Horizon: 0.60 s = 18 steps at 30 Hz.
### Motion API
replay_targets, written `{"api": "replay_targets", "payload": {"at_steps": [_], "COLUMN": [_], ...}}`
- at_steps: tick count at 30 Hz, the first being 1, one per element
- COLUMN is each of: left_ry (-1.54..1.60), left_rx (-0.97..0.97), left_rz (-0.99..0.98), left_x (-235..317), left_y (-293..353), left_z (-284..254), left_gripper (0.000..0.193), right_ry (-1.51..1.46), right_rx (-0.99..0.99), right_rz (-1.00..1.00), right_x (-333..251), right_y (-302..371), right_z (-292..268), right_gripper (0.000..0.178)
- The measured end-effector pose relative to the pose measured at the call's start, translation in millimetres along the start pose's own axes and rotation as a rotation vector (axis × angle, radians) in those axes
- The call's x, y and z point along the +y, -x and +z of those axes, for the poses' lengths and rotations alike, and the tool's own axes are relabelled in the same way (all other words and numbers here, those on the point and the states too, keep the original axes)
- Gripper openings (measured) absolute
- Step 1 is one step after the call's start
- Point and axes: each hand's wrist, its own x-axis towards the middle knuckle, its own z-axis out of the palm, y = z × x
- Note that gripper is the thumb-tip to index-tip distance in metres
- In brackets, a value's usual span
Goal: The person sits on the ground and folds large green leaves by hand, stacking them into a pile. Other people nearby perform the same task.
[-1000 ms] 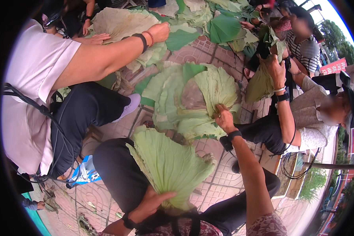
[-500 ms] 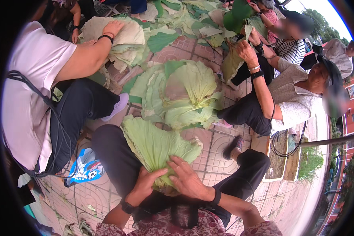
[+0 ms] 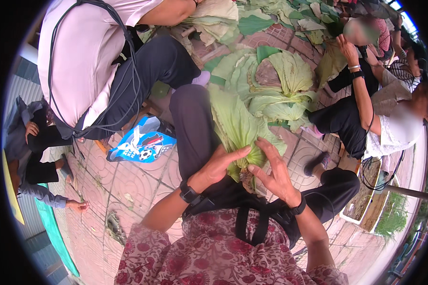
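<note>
Between thumb and hidden fingers of left hand (image 3: 211, 167), holding green leaf (image 3: 238, 124) near base, with fingers of right hand (image 3: 279, 178) spread on it.

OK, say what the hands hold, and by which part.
A pale green leaf, by its narrow gathered base, in the left hand; the right hand touches it there.

The left hand (image 3: 215, 167) and right hand (image 3: 277, 176) are flanking the held lotus leaf (image 3: 241, 124). Beyond this leaf, a lotus-leaf pile (image 3: 294, 76) is lying on paving (image 3: 92, 180); left of it, a bag (image 3: 145, 141) is sitting; right of it, a shoe (image 3: 316, 164) is resting.
</note>
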Motion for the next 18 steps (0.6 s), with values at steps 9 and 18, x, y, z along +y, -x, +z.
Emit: {"api": "replay_targets", "payload": {"at_steps": [9, 18], "left_ry": [-0.155, -0.143], "left_rx": [-0.038, 0.055], "left_rz": [0.026, -0.018], "left_x": [-13.8, -12.6], "left_y": [0.6, -2.2], "left_z": [-3.8, -10.3], "left_gripper": [0.052, 0.054], "right_ry": [-0.143, -0.486], "right_rx": [0.193, 0.263], "right_rz": [0.148, 0.387], "right_x": [29.3, 60.5], "right_y": [-4.6, -30.8], "right_z": [13.1, -4.0], "right_gripper": [0.037, 0.033]}}
